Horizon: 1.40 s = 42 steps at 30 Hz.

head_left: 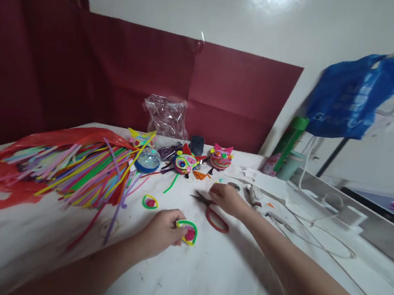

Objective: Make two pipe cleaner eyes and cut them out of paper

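Observation:
My left hand pinches an eye-shaped piece of green and yellow pipe cleaner with a pink centre, just above the white table. A matching eye-shaped piece lies behind it, to the left. My right hand is closed beside the blades of the red-handled scissors; whatever its fingers hold, if anything, is hidden. Behind the hands stand a pink animal-face figure, a multicoloured one and a yellow-eared one.
Colourful pipe cleaners spill from a red plastic bag at left. A clear-topped round container sits beside them. To the right are a glue tube, white cables, a green bottle and a hanging blue bag.

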{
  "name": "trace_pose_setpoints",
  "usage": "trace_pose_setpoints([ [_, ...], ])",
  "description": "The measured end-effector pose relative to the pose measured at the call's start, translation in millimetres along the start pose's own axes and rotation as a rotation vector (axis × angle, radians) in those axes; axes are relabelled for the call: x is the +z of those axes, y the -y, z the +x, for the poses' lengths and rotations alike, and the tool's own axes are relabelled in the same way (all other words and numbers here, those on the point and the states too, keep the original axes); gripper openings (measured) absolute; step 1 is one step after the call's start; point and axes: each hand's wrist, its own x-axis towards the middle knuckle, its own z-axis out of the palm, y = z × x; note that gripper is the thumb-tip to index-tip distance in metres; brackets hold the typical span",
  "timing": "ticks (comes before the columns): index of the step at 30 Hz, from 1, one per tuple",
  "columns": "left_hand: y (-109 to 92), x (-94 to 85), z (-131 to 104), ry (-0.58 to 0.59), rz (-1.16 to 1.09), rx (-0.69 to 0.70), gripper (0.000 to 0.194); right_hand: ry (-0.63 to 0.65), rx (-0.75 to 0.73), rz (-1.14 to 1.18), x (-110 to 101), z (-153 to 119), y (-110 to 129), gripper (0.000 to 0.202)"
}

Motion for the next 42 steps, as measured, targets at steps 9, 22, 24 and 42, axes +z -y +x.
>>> trace_pose_setpoints([
  [9,-5,-10.0,4,-0.127,-0.145,0.064,0.029,0.147,-0.141,0.813,44,-36,47,0.043],
  [22,-11,-99.9,25,-0.433,0.645,0.168,0.014,0.131,0.02,0.888,49,-24,16,0.033],
  [24,-10,-99.4,23,-0.414,0.676,0.147,0.013,0.141,0.02,0.891,50,-24,14,0.033],
  [42,-11,-23.5,6,-0.089,0.221,0.025,0.033,0.213,-0.15,0.928,51,-40,34,0.042],
])
